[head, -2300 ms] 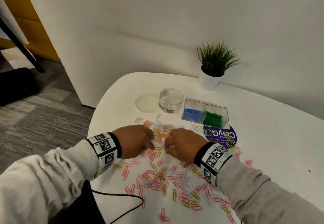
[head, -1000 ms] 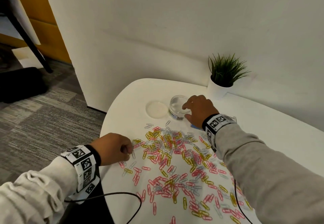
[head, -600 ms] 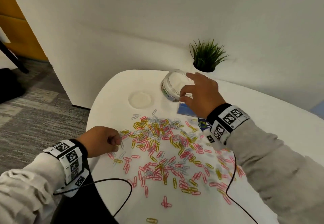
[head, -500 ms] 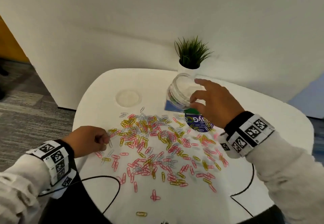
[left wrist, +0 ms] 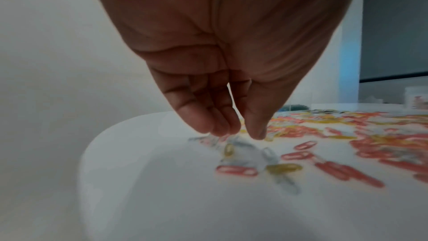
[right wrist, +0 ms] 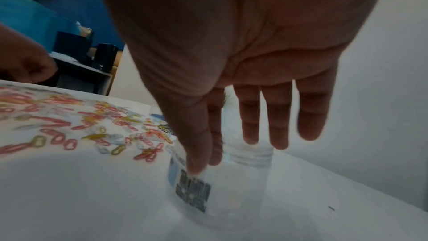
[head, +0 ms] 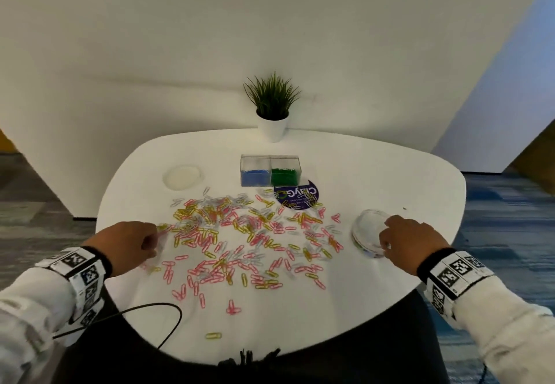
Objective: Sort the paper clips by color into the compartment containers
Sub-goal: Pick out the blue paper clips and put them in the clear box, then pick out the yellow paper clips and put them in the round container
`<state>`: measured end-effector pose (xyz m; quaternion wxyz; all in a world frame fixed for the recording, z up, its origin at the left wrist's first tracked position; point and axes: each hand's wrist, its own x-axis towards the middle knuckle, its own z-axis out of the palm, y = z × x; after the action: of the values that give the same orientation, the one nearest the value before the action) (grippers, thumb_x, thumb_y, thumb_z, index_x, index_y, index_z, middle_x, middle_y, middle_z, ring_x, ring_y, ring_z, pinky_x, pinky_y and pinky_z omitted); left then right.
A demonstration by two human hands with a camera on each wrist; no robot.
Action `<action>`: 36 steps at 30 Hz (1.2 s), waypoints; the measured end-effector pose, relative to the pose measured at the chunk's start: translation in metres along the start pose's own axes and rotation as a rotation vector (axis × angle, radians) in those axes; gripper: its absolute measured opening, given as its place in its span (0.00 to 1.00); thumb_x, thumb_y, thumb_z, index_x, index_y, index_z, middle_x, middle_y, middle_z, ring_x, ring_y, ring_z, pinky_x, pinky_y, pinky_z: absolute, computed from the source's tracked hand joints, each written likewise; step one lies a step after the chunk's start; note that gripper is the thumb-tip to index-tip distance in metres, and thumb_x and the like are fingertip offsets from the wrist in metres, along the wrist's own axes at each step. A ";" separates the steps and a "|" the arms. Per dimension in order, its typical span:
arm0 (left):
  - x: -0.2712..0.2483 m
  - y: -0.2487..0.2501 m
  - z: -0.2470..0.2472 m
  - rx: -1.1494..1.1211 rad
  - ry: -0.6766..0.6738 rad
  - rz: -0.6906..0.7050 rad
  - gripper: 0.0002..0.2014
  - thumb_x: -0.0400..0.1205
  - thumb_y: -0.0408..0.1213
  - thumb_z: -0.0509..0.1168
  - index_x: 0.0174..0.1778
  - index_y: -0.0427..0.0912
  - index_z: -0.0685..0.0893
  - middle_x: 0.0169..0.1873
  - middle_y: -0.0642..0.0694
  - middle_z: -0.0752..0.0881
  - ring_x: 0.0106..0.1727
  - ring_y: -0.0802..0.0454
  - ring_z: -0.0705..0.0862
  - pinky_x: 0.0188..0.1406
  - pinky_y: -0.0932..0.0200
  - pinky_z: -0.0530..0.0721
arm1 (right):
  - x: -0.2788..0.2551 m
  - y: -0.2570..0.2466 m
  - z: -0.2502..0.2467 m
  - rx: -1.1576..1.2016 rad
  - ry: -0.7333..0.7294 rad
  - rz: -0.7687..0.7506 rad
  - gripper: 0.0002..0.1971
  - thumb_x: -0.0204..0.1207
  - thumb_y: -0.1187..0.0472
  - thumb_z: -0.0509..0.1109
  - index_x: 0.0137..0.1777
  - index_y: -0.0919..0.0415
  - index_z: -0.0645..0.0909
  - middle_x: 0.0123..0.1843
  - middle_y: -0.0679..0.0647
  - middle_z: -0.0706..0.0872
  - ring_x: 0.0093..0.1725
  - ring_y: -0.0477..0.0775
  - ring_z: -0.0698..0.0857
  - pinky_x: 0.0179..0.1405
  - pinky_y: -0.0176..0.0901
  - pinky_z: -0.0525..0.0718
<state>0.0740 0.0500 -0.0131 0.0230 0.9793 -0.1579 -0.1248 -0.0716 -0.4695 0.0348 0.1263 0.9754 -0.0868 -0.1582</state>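
Pink, yellow and clear paper clips (head: 240, 233) lie scattered across the middle of the white table (head: 375, 173). At the back stands a clear two-compartment box (head: 270, 173), blue clips in its left half and green in its right. My left hand (head: 153, 242) is at the pile's left edge, where thumb and fingertips (left wrist: 215, 127) come together on a pale clear clip (left wrist: 231, 137); the picture is blurred. A clear round jar (head: 368, 233) stands on the table to the right. My right hand (head: 386, 239) holds it from above, the thumb (right wrist: 197, 162) on its labelled side (right wrist: 192, 193).
The jar's round lid (head: 182, 175) lies at the back left. A small potted plant (head: 272, 107) stands behind the box, and a dark round sticker (head: 297, 196) lies in front of it. A black cable (head: 168, 320) runs over the near table edge.
My right hand lifted the clear jar from the back of the table and carried it to the right side, where it now stands. The left hand stayed at the pile's left edge.
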 end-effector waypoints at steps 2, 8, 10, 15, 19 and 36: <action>-0.007 0.016 -0.010 0.052 -0.012 0.053 0.07 0.78 0.48 0.70 0.39 0.57 0.78 0.41 0.60 0.83 0.44 0.60 0.80 0.41 0.63 0.75 | -0.009 -0.009 -0.007 -0.120 0.013 0.004 0.20 0.79 0.43 0.63 0.72 0.39 0.75 0.79 0.48 0.68 0.71 0.53 0.75 0.68 0.49 0.74; -0.050 0.080 -0.021 0.125 -0.222 0.287 0.06 0.78 0.54 0.70 0.41 0.60 0.81 0.38 0.63 0.81 0.41 0.65 0.76 0.43 0.64 0.75 | -0.036 -0.099 -0.018 -0.095 0.056 -0.383 0.12 0.84 0.49 0.58 0.58 0.50 0.79 0.55 0.47 0.84 0.55 0.54 0.84 0.46 0.43 0.75; -0.065 0.096 -0.013 0.115 -0.280 0.338 0.11 0.76 0.58 0.71 0.46 0.56 0.85 0.38 0.62 0.82 0.40 0.65 0.77 0.42 0.65 0.76 | -0.031 -0.118 -0.006 -0.033 -0.013 -0.422 0.11 0.84 0.53 0.58 0.60 0.52 0.79 0.58 0.50 0.84 0.56 0.55 0.84 0.44 0.43 0.76; -0.079 0.118 0.005 0.109 -0.324 0.422 0.20 0.75 0.64 0.70 0.58 0.59 0.85 0.42 0.64 0.81 0.42 0.66 0.75 0.40 0.68 0.72 | -0.011 -0.101 0.020 0.139 -0.107 -0.308 0.06 0.82 0.62 0.58 0.54 0.54 0.74 0.50 0.51 0.80 0.50 0.54 0.80 0.40 0.39 0.72; -0.079 0.131 0.012 0.159 -0.289 0.510 0.20 0.77 0.62 0.68 0.61 0.57 0.84 0.49 0.60 0.84 0.46 0.61 0.75 0.41 0.64 0.71 | -0.004 -0.089 0.025 0.413 -0.031 -0.232 0.03 0.82 0.59 0.63 0.50 0.51 0.78 0.45 0.46 0.84 0.46 0.51 0.82 0.40 0.38 0.76; -0.043 0.096 0.003 -0.503 -0.073 0.181 0.09 0.84 0.33 0.60 0.50 0.51 0.83 0.40 0.54 0.85 0.39 0.55 0.86 0.37 0.60 0.82 | -0.001 -0.121 0.024 0.268 -0.007 -0.366 0.07 0.81 0.49 0.61 0.48 0.51 0.71 0.49 0.49 0.76 0.45 0.51 0.77 0.44 0.41 0.78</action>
<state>0.0046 -0.0276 0.0024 0.2710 0.9196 -0.2094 -0.1925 -0.0644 -0.3592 -0.0202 -0.0355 0.9824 0.0710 -0.1690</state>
